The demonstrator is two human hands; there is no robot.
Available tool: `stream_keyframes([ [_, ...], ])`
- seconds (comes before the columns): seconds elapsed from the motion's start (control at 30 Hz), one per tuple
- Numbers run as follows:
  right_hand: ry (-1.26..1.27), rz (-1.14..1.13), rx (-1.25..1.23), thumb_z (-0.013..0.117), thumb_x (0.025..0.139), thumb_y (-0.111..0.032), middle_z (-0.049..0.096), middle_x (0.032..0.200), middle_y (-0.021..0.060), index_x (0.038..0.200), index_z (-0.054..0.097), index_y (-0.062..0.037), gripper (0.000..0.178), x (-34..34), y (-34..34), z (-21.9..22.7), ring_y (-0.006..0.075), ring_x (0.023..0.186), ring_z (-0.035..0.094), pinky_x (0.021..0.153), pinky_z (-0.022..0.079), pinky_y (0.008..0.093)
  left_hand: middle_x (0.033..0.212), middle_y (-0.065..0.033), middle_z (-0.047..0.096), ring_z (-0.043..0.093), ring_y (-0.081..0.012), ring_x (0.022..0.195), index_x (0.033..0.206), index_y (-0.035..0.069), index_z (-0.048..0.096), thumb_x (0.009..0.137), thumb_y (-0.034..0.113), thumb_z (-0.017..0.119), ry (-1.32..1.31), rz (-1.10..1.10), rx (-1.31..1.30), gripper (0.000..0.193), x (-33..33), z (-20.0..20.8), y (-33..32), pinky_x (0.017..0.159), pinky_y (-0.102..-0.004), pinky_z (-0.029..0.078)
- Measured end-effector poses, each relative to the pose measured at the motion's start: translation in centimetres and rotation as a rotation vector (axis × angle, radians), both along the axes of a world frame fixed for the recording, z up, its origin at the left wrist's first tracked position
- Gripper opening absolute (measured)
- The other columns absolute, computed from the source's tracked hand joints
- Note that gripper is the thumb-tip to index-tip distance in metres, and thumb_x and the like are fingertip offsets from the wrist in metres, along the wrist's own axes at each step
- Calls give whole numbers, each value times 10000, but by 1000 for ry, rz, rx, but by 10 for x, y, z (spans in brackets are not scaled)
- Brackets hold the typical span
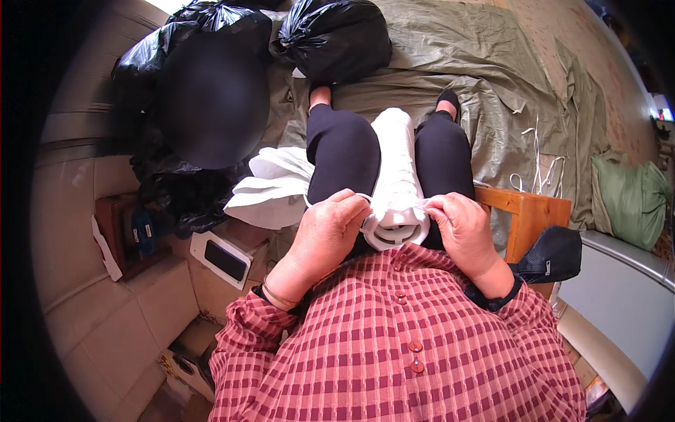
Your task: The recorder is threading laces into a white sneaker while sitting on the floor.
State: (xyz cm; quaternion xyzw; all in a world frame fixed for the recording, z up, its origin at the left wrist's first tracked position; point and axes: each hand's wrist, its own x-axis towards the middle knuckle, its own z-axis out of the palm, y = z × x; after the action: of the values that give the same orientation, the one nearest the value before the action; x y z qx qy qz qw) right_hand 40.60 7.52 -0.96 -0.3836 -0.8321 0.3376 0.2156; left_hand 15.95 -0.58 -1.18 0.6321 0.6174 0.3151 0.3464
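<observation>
Between my thighs lies a long white bundle of nested, curved pieces [397, 165], its hollow end toward my body. My left hand [330, 225] is at the left of that end, fingers closed on a white cord [363, 197] that loops out beside it. On the other side, my right hand [460, 228] pinches a thin white strand [422, 205] near the bundle's top. The strand runs to the bundle, and I cannot tell whether it joins the left cord. Beside my left thigh sit more white, petal-like pieces [271, 190], fanned out and overlapping.
Black plastic bags [337, 39] stand at the far left and far middle. A wooden stool [527, 214] with white cords [538, 165] is at my right, near a black pouch [552, 254] and a green sack [633, 200]. At left, a phone [225, 260] rests on a white box. Green tarp [464, 42] covers the floor.
</observation>
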Motion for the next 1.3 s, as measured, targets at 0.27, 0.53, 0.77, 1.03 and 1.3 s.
stream_keyframes([
  [0.27, -51, 56, 92, 691, 860, 3, 690, 876, 135, 936, 672, -12, 80, -5, -3, 3, 329, 807, 677, 716, 536, 403, 826, -179, 599, 642, -398, 787, 867, -1, 602, 925, 59, 632, 64, -34, -171, 89, 5, 5, 14, 658, -411, 507],
  [0.53, 5, -14, 35, 710, 857, -1, 709, 886, 142, 979, 676, -3, 127, -5, -6, 2, 324, 810, 688, 719, 545, 392, 806, -185, 584, 620, -371, 757, 877, -19, 594, 923, 60, 636, -34, 85, -132, 100, 11, 0, 3, 660, -401, 491],
  [0.77, -225, -13, 163, 723, 907, -196, 688, 936, 183, 1107, 621, 30, 319, -1, -19, 7, 349, 855, 678, 766, 555, 412, 839, -183, 625, 649, -405, 820, 814, -2, 576, 892, 80, 629, 347, -90, -20, 125, 21, 12, 12, 675, -458, 506],
  [1.03, -416, 96, 439, 617, 936, -186, 620, 871, 110, 1218, 606, 68, 379, -4, -34, -6, 248, 797, 636, 673, 545, 327, 853, -175, 621, 650, -396, 811, 841, 26, 586, 895, 105, 636, 415, -177, 58, 108, 29, 8, 10, 702, -480, 525],
  [1.3, -291, 125, 515, 633, 874, -139, 637, 946, 119, 1190, 616, 20, 354, -10, -23, 6, 271, 844, 633, 757, 539, 384, 928, -150, 617, 654, -369, 840, 972, 41, 570, 910, 169, 678, 342, 3, 40, 178, 35, -2, -6, 705, -463, 534],
])
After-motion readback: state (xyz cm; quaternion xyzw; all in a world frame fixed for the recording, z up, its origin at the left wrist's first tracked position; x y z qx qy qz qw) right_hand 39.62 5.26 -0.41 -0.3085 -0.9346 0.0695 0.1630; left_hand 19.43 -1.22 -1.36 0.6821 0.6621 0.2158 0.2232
